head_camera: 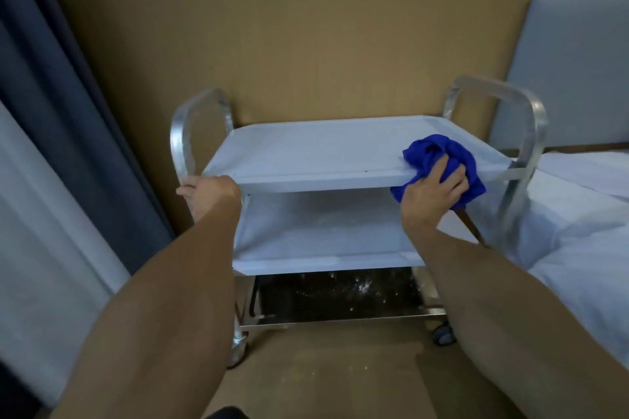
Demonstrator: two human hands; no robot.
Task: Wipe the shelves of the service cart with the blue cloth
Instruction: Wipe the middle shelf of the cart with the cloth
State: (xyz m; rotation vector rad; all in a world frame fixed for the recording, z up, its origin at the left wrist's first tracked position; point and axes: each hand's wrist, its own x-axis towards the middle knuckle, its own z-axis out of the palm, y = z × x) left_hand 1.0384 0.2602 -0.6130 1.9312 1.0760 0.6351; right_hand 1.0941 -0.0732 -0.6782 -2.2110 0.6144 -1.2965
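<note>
A metal service cart stands against the wall, with a pale top shelf (306, 150) and a lower shelf (323, 231) beneath it. My right hand (434, 190) grips a bunched blue cloth (439, 153) pressed on the front right edge of the top shelf. Part of the cloth hangs over that edge. My left hand (207, 189) is closed around the cart's front left corner, just below the left handle (200, 126).
A bed with white sheets (578, 214) and a grey headboard (571, 71) sits close to the cart's right side. Dark curtains (68, 95) hang at the left. The cart's right handle (503, 92) and wheels (442, 333) are visible. Brown floor lies in front.
</note>
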